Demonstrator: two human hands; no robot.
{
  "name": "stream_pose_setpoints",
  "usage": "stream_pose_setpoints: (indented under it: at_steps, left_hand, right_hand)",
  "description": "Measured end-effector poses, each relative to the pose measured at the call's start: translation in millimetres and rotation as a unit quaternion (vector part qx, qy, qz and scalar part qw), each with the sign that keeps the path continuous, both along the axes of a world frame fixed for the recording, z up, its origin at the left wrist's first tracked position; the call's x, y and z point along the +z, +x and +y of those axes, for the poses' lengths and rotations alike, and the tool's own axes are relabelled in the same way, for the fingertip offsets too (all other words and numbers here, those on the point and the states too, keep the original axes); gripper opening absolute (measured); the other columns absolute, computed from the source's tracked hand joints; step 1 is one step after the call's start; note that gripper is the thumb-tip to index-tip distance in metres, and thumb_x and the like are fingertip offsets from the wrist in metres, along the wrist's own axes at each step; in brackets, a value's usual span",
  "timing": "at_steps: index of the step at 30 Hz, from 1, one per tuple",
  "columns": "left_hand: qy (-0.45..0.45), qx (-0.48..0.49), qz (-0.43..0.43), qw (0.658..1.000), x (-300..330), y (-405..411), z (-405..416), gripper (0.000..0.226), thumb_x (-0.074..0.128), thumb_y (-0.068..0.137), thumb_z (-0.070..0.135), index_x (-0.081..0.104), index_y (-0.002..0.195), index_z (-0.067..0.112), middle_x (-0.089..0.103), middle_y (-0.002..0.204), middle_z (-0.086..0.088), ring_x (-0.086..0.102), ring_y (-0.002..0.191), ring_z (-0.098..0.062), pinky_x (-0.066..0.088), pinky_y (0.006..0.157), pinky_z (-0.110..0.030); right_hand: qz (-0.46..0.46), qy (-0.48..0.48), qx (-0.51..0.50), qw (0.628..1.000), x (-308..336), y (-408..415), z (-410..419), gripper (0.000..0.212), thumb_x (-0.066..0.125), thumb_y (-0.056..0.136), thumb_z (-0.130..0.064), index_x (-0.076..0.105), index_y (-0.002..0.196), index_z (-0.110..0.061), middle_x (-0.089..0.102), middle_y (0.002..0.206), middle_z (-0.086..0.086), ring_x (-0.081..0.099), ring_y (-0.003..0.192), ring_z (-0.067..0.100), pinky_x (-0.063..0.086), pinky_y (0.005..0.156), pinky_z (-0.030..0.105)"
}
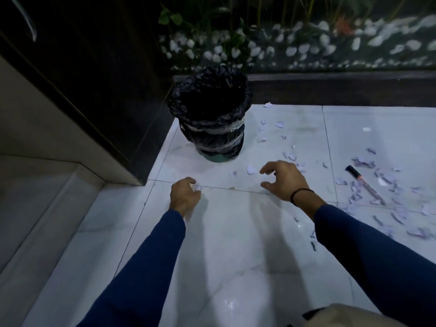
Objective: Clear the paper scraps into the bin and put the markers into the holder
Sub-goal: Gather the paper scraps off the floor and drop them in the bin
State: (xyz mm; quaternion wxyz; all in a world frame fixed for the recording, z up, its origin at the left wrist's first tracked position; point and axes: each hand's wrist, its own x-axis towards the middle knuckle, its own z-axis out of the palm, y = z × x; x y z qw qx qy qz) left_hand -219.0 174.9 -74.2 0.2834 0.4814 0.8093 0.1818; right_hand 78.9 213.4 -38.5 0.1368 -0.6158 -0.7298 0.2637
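Observation:
A bin (210,114) lined with a black bag stands on the white tiled floor (236,244) by the dark wall. White paper scraps (363,161) lie scattered to its right, thickest at the far right. One larger scrap (252,169) lies just left of my right hand (283,179), which hovers with fingers curled apart and nothing in it. My left hand (185,194) is closed on small paper scraps (197,187) at its fingertips. A marker (364,184) with a black cap lies among the scraps on the right. No holder is in view.
A dark cabinet or door (82,79) rises at the left, with a pale step (35,185) below it. A dark ledge (330,88) with pebbles and plants (283,43) behind glass runs along the back. Beige cloth (349,315) shows at the bottom right.

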Motion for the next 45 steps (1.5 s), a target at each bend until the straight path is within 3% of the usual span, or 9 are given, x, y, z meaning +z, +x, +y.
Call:
stream_pose_setpoints:
  at_steps: [8,11,13,18,21,27,35,40,45]
  left_hand:
    - [0.105,-0.03,0.013,0.994,-55.4,88.6,7.0,0.03,0.062,0.094,0.002,0.067,0.123,0.008,0.052,0.117,-0.014,0.06,0.099,-0.031,0.052,0.095,-0.04]
    - [0.092,-0.121,-0.026,0.988,-51.5,134.7,16.2,0.031,0.06,0.095,0.003,0.068,0.125,0.01,0.056,0.12,-0.013,0.059,0.107,-0.028,0.044,0.103,-0.028]
    - [0.1,-0.16,-0.046,0.981,-43.1,144.3,21.0,0.032,0.062,0.095,0.005,0.069,0.125,0.012,0.058,0.12,-0.011,0.06,0.11,-0.024,0.039,0.103,-0.019]
    - [0.079,-0.083,0.041,0.993,-39.8,119.6,56.4,0.045,0.058,0.096,0.024,0.053,0.14,0.016,0.044,0.138,-0.013,0.041,0.123,-0.034,0.04,0.105,-0.042]
    - [0.036,-0.072,0.034,0.996,-48.2,127.2,72.2,0.044,0.053,0.1,0.032,0.048,0.141,0.018,0.034,0.14,-0.009,0.033,0.124,-0.033,0.037,0.104,-0.042]
    - [0.086,-0.192,0.001,0.978,-54.3,217.2,63.9,0.027,0.048,0.102,0.016,0.052,0.129,0.017,0.039,0.13,-0.007,0.034,0.106,-0.021,0.043,0.1,-0.039]
    - [0.029,-0.42,-0.002,0.907,-50.2,310.6,58.9,0.04,0.06,0.099,0.025,0.055,0.138,0.019,0.048,0.138,-0.008,0.052,0.121,-0.027,0.042,0.103,-0.03]
    - [0.039,-0.435,0.023,0.899,-28.2,298.3,74.0,0.041,0.072,0.092,0.021,0.062,0.132,0.015,0.054,0.129,-0.013,0.059,0.113,-0.028,0.033,0.087,-0.015]
    - [0.015,-0.436,0.081,0.896,-11.3,288.0,81.8,0.045,0.073,0.091,0.024,0.061,0.133,0.017,0.053,0.134,-0.016,0.057,0.119,-0.033,0.04,0.096,-0.026]
  right_hand:
    - [-0.016,-0.04,0.005,0.999,-54.2,13.3,-2.5,0.031,0.077,0.079,-0.03,0.069,0.109,-0.028,0.061,0.108,-0.001,0.06,0.102,0.019,0.051,0.083,0.034]
    - [-0.018,-0.037,0.006,0.999,-61.7,24.4,-4.1,0.031,0.077,0.079,-0.028,0.069,0.109,-0.026,0.061,0.106,-0.001,0.06,0.102,0.019,0.05,0.084,0.032]
    - [-0.016,-0.033,0.002,0.999,-63.8,35.2,-4.3,0.032,0.079,0.078,-0.029,0.069,0.108,-0.026,0.062,0.106,-0.001,0.061,0.101,0.02,0.051,0.085,0.034]
    - [-0.014,-0.002,-0.067,0.998,-60.2,73.9,3.6,0.031,0.08,0.077,-0.028,0.07,0.107,-0.026,0.062,0.106,0.002,0.06,0.098,0.024,0.048,0.083,0.031]
    - [-0.014,0.004,-0.106,0.994,-60.1,90.1,0.2,0.031,0.078,0.079,-0.028,0.069,0.109,-0.024,0.062,0.107,0.004,0.058,0.1,0.024,0.047,0.083,0.032]
    - [-0.027,0.015,-0.1,0.994,-67.8,118.6,-27.5,0.029,0.076,0.082,-0.03,0.066,0.109,-0.025,0.061,0.102,-0.001,0.056,0.095,0.019,0.041,0.076,0.026]
    - [-0.011,0.005,-0.178,0.984,-56.7,166.7,-47.1,0.028,0.074,0.083,-0.031,0.067,0.109,-0.026,0.062,0.105,0.0,0.058,0.099,0.021,0.053,0.08,0.039]
    - [-0.044,-0.03,-0.238,0.97,-43.3,208.8,-67.5,0.03,0.074,0.083,-0.033,0.068,0.112,-0.027,0.06,0.11,-0.001,0.057,0.104,0.02,0.052,0.08,0.035]
    - [-0.071,-0.098,-0.233,0.965,-28.3,247.4,-81.4,0.031,0.072,0.084,-0.038,0.065,0.113,-0.027,0.058,0.114,0.001,0.059,0.102,0.021,0.054,0.083,0.039]
